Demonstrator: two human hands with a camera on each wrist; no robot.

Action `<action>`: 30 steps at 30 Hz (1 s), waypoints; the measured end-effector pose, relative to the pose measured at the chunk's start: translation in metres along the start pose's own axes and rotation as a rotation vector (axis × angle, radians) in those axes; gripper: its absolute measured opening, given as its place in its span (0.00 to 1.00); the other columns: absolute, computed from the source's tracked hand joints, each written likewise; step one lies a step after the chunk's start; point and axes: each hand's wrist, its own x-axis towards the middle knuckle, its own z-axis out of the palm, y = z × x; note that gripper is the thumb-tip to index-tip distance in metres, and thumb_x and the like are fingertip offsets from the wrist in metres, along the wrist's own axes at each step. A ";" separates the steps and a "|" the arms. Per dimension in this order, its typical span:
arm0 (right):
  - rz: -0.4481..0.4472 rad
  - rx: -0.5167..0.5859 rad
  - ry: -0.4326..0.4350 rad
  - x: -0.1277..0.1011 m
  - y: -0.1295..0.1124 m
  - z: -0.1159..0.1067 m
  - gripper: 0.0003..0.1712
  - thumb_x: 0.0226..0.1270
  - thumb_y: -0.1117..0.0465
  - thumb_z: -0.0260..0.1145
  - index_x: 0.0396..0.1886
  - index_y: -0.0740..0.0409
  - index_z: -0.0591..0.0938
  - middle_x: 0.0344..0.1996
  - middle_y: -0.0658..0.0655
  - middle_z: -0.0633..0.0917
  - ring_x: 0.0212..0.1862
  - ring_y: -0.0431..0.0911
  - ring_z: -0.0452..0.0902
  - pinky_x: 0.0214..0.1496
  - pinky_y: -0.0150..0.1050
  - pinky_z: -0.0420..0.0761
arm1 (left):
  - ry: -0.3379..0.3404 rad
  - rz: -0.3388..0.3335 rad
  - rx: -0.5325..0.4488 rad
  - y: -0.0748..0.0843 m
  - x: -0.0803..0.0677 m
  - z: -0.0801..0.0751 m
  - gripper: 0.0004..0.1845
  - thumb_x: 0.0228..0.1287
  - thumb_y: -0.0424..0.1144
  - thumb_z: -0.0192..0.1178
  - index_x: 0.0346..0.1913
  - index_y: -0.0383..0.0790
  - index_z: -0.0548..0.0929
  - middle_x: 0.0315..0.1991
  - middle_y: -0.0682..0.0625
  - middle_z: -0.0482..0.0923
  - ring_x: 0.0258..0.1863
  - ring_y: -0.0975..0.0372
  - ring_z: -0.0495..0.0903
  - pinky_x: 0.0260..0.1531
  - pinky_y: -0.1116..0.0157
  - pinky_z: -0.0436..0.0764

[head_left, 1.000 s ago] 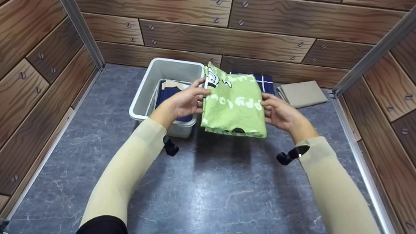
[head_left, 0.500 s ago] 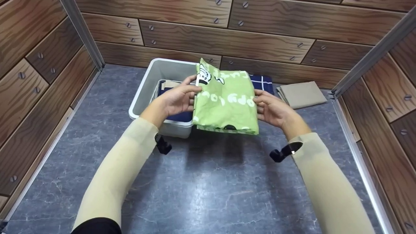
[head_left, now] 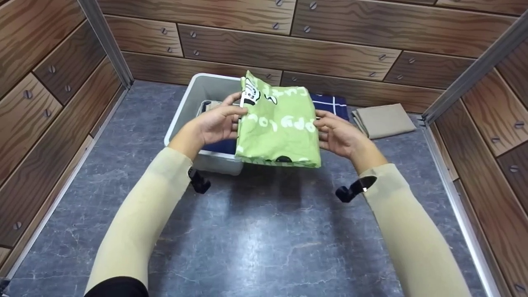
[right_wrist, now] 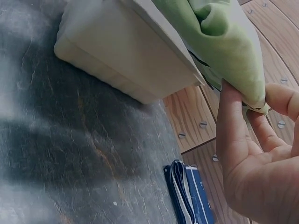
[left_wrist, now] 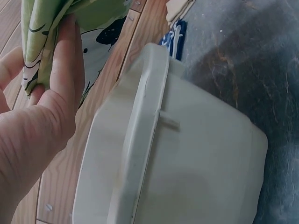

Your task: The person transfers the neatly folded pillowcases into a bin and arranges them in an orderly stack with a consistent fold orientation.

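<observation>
Between the two hands a folded green cloth [head_left: 276, 128] with white lettering and a black-and-white cartoon print is held up in the air. My left hand [head_left: 218, 123] pinches its left edge, thumb on top and fingers beneath. At the opposite edge my right hand [head_left: 340, 134] grips it the same way, which the right wrist view shows close up at the cloth's corner [right_wrist: 254, 93]. The cloth overlaps the right part of a pale grey plastic bin [head_left: 177, 119] in the head view. Inside the bin lies folded navy fabric [head_left: 220, 146], partly hidden by my left hand.
On the floor behind the green cloth lies a folded navy cloth [head_left: 336, 105] with white lines. A folded beige cloth [head_left: 385, 119] rests to its right, near the corner post. Wood-patterned walls [head_left: 231, 41] enclose the dark marbled floor [head_left: 255, 231] on three sides.
Both hands have carried the green cloth leftward, from beside the bin to partly over it. More of the navy cloth behind has come into view. The bin and beige cloth stay put.
</observation>
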 end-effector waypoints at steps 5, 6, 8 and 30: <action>-0.001 -0.003 0.003 0.005 -0.001 0.007 0.30 0.75 0.65 0.56 0.73 0.46 0.62 0.44 0.55 0.84 0.43 0.47 0.84 0.44 0.42 0.85 | 0.003 0.009 -0.008 0.003 -0.004 -0.006 0.37 0.72 0.36 0.56 0.75 0.67 0.52 0.51 0.43 0.78 0.46 0.53 0.81 0.49 0.56 0.82; -0.001 -0.005 0.003 0.006 -0.001 0.008 0.30 0.75 0.64 0.55 0.73 0.46 0.62 0.44 0.55 0.84 0.42 0.47 0.84 0.44 0.42 0.85 | 0.005 0.011 -0.011 0.004 -0.005 -0.008 0.37 0.72 0.36 0.56 0.75 0.67 0.52 0.51 0.43 0.78 0.46 0.53 0.81 0.49 0.56 0.82; 0.001 -0.005 0.000 0.007 -0.002 0.011 0.29 0.75 0.64 0.55 0.73 0.46 0.62 0.44 0.55 0.84 0.43 0.47 0.84 0.44 0.42 0.85 | 0.005 0.014 -0.013 0.005 -0.006 -0.011 0.37 0.73 0.35 0.55 0.75 0.66 0.52 0.50 0.43 0.77 0.46 0.53 0.81 0.48 0.56 0.82; -0.002 0.000 0.014 0.021 -0.002 0.033 0.28 0.73 0.66 0.56 0.70 0.47 0.66 0.47 0.56 0.82 0.44 0.48 0.83 0.45 0.43 0.85 | 0.014 0.037 0.003 0.014 -0.017 -0.032 0.37 0.73 0.36 0.55 0.75 0.65 0.51 0.47 0.44 0.79 0.44 0.54 0.82 0.46 0.57 0.82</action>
